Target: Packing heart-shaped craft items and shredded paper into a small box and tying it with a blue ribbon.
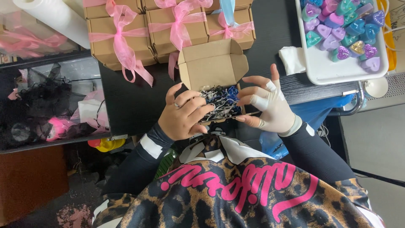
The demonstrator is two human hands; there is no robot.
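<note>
Just below the row of ribbon-tied boxes (168,31), an open cardboard box (213,69) is held at the worktop (126,101) edge. The left hand (183,116) is curled around its near side; the gloved right hand (270,105) is pressed fingertips-down on the shredded paper filling (219,103). The filling is best spread evenly (a blue piece shows inside), with the box kept steady.

Bare black tabletop (126,99) lies open at nine o'clock of the open cardboard box (213,67), while ribboned boxes (122,40) wall off twelve o'clock and a white tray (333,69) of heart shapes with a folded cloth (292,59) blocks two o'clock
</note>
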